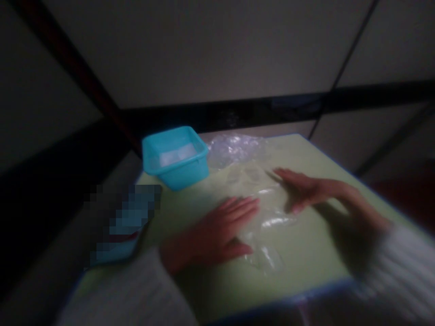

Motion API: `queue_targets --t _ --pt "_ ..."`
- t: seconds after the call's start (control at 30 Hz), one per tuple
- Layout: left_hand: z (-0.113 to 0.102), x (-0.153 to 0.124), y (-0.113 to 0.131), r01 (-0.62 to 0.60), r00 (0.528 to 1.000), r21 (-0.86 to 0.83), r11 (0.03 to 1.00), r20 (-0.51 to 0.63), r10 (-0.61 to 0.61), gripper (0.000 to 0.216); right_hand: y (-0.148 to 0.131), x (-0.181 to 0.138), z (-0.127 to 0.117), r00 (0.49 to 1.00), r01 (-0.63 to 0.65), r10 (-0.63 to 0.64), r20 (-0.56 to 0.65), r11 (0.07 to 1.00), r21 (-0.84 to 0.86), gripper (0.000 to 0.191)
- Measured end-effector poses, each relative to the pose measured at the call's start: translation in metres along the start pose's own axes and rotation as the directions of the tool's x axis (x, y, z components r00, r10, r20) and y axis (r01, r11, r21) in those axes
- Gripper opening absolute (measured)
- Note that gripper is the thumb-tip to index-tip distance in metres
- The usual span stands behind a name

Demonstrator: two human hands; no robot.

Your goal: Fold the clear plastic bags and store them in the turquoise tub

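Observation:
A clear plastic bag (272, 221) lies on the yellow-green tabletop (316, 253), its creases catching the light. My left hand (227, 226) is stretched out over the left side of the bag, fingers extended and thumb apart, palm down. On the other side, my right hand (306, 188) is open near the bag's right edge, its fingers pointing left. Neither hand grips anything. Blur hides whether the palms press on the plastic.
A turquoise plastic basket (188, 174) with white items inside stands at the back left. Beside it lies a crumpled heap of clear plastic (234, 149). A blurred-out device (132, 217) rests at the table's left edge. Pale panels (217, 54) rise behind the table.

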State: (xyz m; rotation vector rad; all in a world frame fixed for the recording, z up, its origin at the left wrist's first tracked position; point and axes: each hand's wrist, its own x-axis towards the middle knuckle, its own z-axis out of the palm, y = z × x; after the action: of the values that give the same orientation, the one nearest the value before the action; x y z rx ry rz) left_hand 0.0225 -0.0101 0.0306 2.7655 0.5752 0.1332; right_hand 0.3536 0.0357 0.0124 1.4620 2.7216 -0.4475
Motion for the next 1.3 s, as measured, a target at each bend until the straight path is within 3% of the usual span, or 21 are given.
queue_targets --t 0.17,0.4,0.87,1.17,1.3 --pt "0.013 0.035 0.011 -0.160 0.987 -0.031 0.987 -0.013 0.159 0.070 -0.008 0.004 0.008 1.000 -0.020 0.019 -0.013 0.999 -0.028 0.117" --pt "0.028 0.050 0.010 -0.211 0.977 -0.082 0.974 -0.007 0.211 0.070 -0.012 0.006 0.006 0.995 -0.061 0.058 0.078 0.998 0.033 0.119" --pt "0.027 0.020 -0.005 -0.212 0.977 -0.122 0.970 -0.005 0.213 0.072 -0.018 0.009 -0.002 0.978 -0.126 0.112 0.174 0.989 0.074 0.129" --pt "0.015 -0.010 -0.011 -0.131 0.989 -0.113 0.985 0.051 0.137 0.072 -0.016 0.009 -0.001 0.978 -0.125 0.109 0.176 0.989 0.084 0.128" --pt "0.007 -0.027 -0.013 -0.036 0.997 -0.096 0.995 0.062 0.042 0.068 -0.014 0.007 0.001 0.985 -0.101 0.086 0.150 0.991 0.091 0.126"
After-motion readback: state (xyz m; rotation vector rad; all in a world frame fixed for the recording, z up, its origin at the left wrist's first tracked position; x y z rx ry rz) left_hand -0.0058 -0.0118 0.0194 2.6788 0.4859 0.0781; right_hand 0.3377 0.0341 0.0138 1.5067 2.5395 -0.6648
